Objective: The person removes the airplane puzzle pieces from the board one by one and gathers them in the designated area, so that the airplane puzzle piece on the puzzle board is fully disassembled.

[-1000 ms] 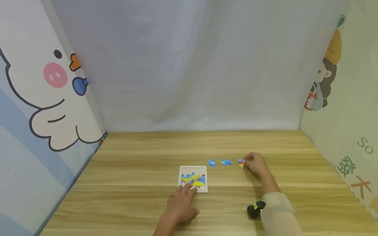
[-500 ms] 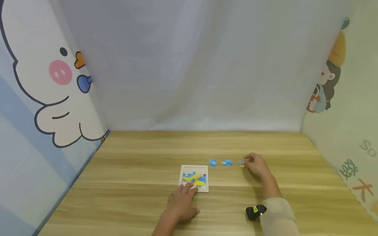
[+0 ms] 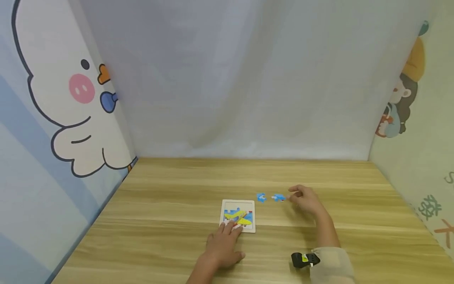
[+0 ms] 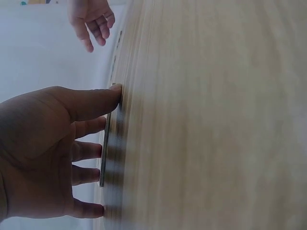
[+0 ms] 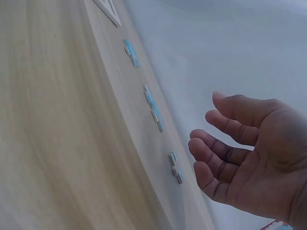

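Observation:
A square white-framed jigsaw puzzle (image 3: 222, 211) with a yellow aeroplane picture lies on the wooden table. Resting over its front edge is my left hand (image 3: 223, 246), its fingers stretched out. In the left wrist view, the thumb (image 4: 96, 103) lies along the board's near side. My right hand (image 3: 306, 200) hovers at the right end of a row of loose blue puzzle pieces, such as the middle piece (image 3: 278, 197) and the left piece (image 3: 261, 197). Its fingers are loosely bent around nothing. The right wrist view shows the third piece (image 5: 176, 167) on the table; the hand hides it in the head view.
A black wrist camera (image 3: 304, 260) sits at the right sleeve (image 3: 331, 264). White cloth (image 3: 234, 98) hangs behind the table's far edge. Printed cartoon panels stand on both sides, with a duck (image 3: 81, 88) on the left one.
My right hand has shifted left over the third piece, hiding it from the head view. My left hand stays on the puzzle board. The head view has turned slightly left.

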### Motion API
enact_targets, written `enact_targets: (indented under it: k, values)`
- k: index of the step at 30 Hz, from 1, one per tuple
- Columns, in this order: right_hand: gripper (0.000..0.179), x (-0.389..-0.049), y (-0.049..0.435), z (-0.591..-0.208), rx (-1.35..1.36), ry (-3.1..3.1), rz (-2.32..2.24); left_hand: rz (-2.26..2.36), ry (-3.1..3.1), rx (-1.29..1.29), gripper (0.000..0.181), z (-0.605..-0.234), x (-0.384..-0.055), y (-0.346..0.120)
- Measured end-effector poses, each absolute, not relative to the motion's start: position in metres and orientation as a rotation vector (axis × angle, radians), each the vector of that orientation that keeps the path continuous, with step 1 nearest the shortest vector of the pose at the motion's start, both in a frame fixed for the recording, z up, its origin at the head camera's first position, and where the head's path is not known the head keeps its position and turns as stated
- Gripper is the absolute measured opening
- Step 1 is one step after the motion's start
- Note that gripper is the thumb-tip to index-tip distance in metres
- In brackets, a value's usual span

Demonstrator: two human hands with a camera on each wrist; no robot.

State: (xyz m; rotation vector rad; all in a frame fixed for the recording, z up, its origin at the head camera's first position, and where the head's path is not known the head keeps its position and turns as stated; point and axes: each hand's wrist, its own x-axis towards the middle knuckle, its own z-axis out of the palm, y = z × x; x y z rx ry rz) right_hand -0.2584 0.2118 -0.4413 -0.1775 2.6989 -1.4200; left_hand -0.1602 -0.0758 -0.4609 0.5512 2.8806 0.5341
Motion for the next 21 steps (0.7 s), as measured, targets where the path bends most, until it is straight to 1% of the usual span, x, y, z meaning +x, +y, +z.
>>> enact_targets:
  k: [7,15,21]
  values:
    - [0.04,-0.255,0.204,-0.444,-0.243,2.669,-1.475,0.522,2.895,0.545,0.066,-0.461,-0.162,-0.078]
    - [0.035,-0.255,0.194,-0.446,-0.355,2.651,-1.436,0.534,2.905,0.554,0.065,-0.46,-0.162,-0.076]
    - [0.033,-0.253,0.186,-0.447,-0.382,2.678,-1.39,0.546,2.896,0.556,0.066,-0.46,-0.162,-0.075]
